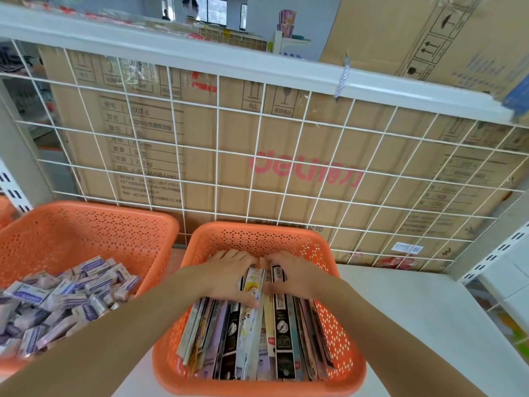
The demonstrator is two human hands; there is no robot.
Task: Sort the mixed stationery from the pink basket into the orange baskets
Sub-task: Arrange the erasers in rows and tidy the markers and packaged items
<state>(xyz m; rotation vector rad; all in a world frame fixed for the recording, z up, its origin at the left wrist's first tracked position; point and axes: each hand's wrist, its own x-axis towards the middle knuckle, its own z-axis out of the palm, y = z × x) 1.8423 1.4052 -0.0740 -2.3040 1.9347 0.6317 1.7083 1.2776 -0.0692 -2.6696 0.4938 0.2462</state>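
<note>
L hand point(229, 277) & R hand point(292, 275) rest on long pkts point(282, 325) in orange basket point(259, 236).

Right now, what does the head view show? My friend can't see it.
A left hand and right hand rest on flat packs standing in an orange basket. Left of it, a second basket holds small purple boxes. A wire grid stands behind.

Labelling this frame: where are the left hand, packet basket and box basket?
left hand point(229, 275): head view, back of hand.
packet basket point(257, 236): head view, far wall.
box basket point(86, 224): head view, far wall.
</note>
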